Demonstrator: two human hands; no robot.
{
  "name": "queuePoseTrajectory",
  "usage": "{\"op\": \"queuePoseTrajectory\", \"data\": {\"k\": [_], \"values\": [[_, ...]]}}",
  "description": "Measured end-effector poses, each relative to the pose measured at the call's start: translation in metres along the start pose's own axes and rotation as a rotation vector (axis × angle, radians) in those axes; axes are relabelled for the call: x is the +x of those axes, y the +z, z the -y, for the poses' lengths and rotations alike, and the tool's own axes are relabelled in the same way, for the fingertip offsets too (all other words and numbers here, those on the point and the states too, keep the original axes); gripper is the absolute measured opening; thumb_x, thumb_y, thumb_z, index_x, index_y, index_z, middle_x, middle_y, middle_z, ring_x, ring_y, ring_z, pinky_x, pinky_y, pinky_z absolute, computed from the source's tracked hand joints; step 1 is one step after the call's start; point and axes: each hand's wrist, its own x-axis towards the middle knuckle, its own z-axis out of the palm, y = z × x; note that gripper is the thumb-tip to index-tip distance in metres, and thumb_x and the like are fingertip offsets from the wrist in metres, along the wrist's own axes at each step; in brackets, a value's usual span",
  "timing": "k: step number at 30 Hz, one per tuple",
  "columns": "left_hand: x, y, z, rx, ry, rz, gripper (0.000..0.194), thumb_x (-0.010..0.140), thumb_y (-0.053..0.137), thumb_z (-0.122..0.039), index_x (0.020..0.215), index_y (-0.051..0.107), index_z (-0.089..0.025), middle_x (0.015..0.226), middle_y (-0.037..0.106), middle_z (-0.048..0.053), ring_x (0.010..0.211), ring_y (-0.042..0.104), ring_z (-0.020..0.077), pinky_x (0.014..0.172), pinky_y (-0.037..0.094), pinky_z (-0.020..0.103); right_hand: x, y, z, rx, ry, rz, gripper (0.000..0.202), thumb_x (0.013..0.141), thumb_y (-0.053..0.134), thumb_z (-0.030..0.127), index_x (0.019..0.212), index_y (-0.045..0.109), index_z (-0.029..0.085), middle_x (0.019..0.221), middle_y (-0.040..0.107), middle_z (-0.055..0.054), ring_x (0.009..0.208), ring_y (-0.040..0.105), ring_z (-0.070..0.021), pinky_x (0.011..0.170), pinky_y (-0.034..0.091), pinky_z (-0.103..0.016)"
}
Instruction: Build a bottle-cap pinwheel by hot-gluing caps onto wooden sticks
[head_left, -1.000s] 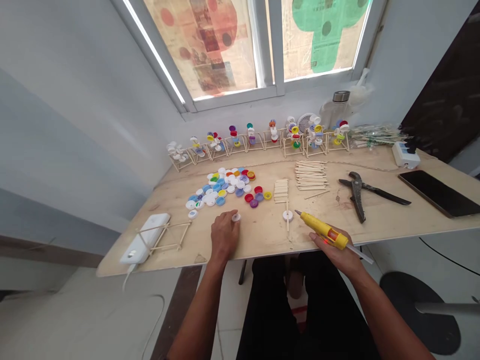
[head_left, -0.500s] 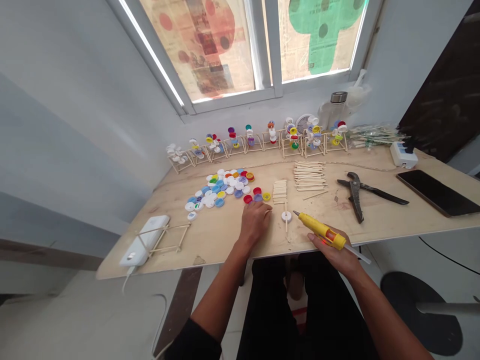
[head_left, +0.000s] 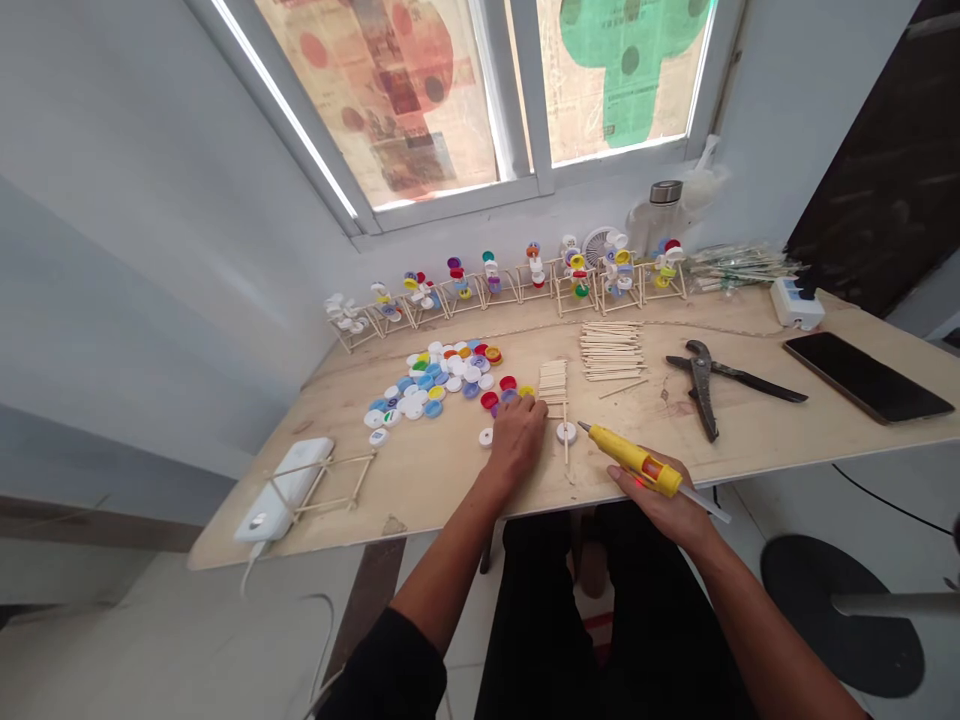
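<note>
My right hand [head_left: 666, 500] is wrapped round a yellow glue gun [head_left: 634, 460], its nozzle pointing left at a white cap [head_left: 566, 433] with a stick lying across it. My left hand [head_left: 517, 435] rests on the table with curled fingers beside a short stack of sticks [head_left: 553, 383]; a thin stick shows by its fingertips, but what the fingers grip is too small to tell. A white cap [head_left: 486, 437] lies just left of that hand. Red caps [head_left: 508, 384] sit behind it, near a heap of coloured caps [head_left: 450, 372].
Stick frames with caps [head_left: 491, 278] line the wall side. A larger stick pile [head_left: 611, 350], pliers [head_left: 702, 385] and a phone [head_left: 866, 377] lie to the right. A square stick frame [head_left: 326, 503] leans on a white power strip [head_left: 285, 490] at the left.
My left hand has moved slightly right and forward, towards the short stick stack, uncovering a white cap on its left. The view has shifted a little; the glue gun stays in my right hand.
</note>
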Motion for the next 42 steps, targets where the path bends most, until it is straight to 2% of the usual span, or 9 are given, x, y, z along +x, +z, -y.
{"op": "queuePoseTrajectory", "data": {"k": [7, 10, 13, 19, 24, 28, 32, 36, 42], "values": [[-0.011, -0.008, 0.006, 0.007, 0.000, 0.023, 0.013, 0.084, 0.048, -0.018, 0.084, 0.060, -0.019, 0.096, 0.061, 0.011, 0.094, 0.053, 0.0274, 0.079, 0.037, 0.040, 0.001, 0.000, -0.001, -0.050, 0.004, 0.017, 0.029, 0.076, 0.060, 0.045, 0.066, 0.054, 0.019, 0.060, 0.052, 0.002, 0.057, 0.047, -0.0129, 0.054, 0.038, -0.025], [-0.011, -0.010, 0.004, -0.017, 0.003, 0.062, 0.013, 0.085, 0.047, -0.020, 0.089, 0.060, -0.019, 0.099, 0.061, 0.010, 0.096, 0.052, 0.0270, 0.080, 0.037, 0.040, 0.001, 0.000, 0.000, -0.048, 0.001, 0.006, 0.028, 0.075, 0.061, 0.045, 0.068, 0.056, 0.019, 0.061, 0.053, 0.001, 0.058, 0.048, -0.0134, 0.054, 0.038, -0.025], [-0.008, -0.009, 0.001, -0.012, -0.011, 0.094, 0.015, 0.086, 0.045, -0.019, 0.085, 0.060, -0.019, 0.097, 0.061, 0.010, 0.095, 0.052, 0.0265, 0.080, 0.037, 0.040, 0.000, 0.000, 0.002, -0.040, 0.007, 0.003, 0.028, 0.075, 0.060, 0.046, 0.067, 0.056, 0.019, 0.060, 0.054, 0.001, 0.058, 0.049, -0.0135, 0.055, 0.039, -0.025], [-0.013, -0.008, 0.002, -0.084, -0.034, 0.018, 0.012, 0.084, 0.046, -0.014, 0.082, 0.058, -0.017, 0.093, 0.061, 0.011, 0.094, 0.052, 0.0267, 0.080, 0.039, 0.040, 0.001, 0.000, 0.002, -0.023, 0.024, -0.013, 0.027, 0.071, 0.063, 0.045, 0.069, 0.061, 0.018, 0.060, 0.057, 0.000, 0.059, 0.052, -0.0151, 0.055, 0.040, -0.025], [-0.031, -0.010, 0.000, -0.382, -0.186, -0.172, 0.010, 0.085, 0.048, -0.017, 0.080, 0.057, -0.018, 0.081, 0.064, 0.006, 0.081, 0.057, 0.0213, 0.074, 0.043, 0.035, 0.002, 0.001, -0.001, -0.018, 0.041, -0.021, 0.027, 0.071, 0.065, 0.044, 0.072, 0.063, 0.017, 0.064, 0.060, -0.001, 0.063, 0.056, -0.0160, 0.057, 0.043, -0.025], [-0.043, -0.010, -0.005, -0.666, -0.196, -0.257, 0.014, 0.083, 0.049, -0.015, 0.088, 0.062, -0.018, 0.088, 0.067, 0.006, 0.082, 0.060, 0.0182, 0.075, 0.047, 0.031, 0.002, 0.001, 0.001, -0.029, 0.059, -0.038, 0.028, 0.070, 0.066, 0.045, 0.073, 0.062, 0.017, 0.066, 0.062, -0.002, 0.062, 0.057, -0.0161, 0.057, 0.044, -0.026], [-0.048, -0.007, -0.010, -0.920, -0.207, -0.240, 0.020, 0.079, 0.052, -0.015, 0.091, 0.068, -0.018, 0.092, 0.070, 0.006, 0.083, 0.063, 0.0177, 0.076, 0.050, 0.030, 0.001, 0.001, 0.007, -0.055, 0.066, -0.063, 0.028, 0.069, 0.067, 0.044, 0.073, 0.062, 0.017, 0.066, 0.063, -0.002, 0.062, 0.057, -0.0161, 0.056, 0.044, -0.026], [-0.052, -0.006, -0.015, -1.174, -0.306, -0.214, 0.021, 0.075, 0.056, -0.018, 0.088, 0.072, -0.017, 0.084, 0.071, 0.005, 0.075, 0.064, 0.0168, 0.068, 0.050, 0.028, 0.000, 0.001, 0.011, -0.079, 0.054, -0.064, 0.028, 0.069, 0.065, 0.045, 0.070, 0.062, 0.017, 0.064, 0.061, -0.002, 0.059, 0.056, -0.0152, 0.055, 0.045, -0.025], [-0.055, -0.012, -0.022, -1.439, -0.448, -0.186, 0.021, 0.070, 0.058, -0.020, 0.084, 0.073, -0.015, 0.064, 0.064, 0.001, 0.051, 0.049, 0.0090, 0.050, 0.041, 0.021, -0.001, 0.004, 0.008, -0.097, 0.050, -0.084, 0.030, 0.070, 0.064, 0.047, 0.070, 0.060, 0.017, 0.062, 0.059, -0.001, 0.056, 0.054, -0.0148, 0.052, 0.044, -0.026]]}}
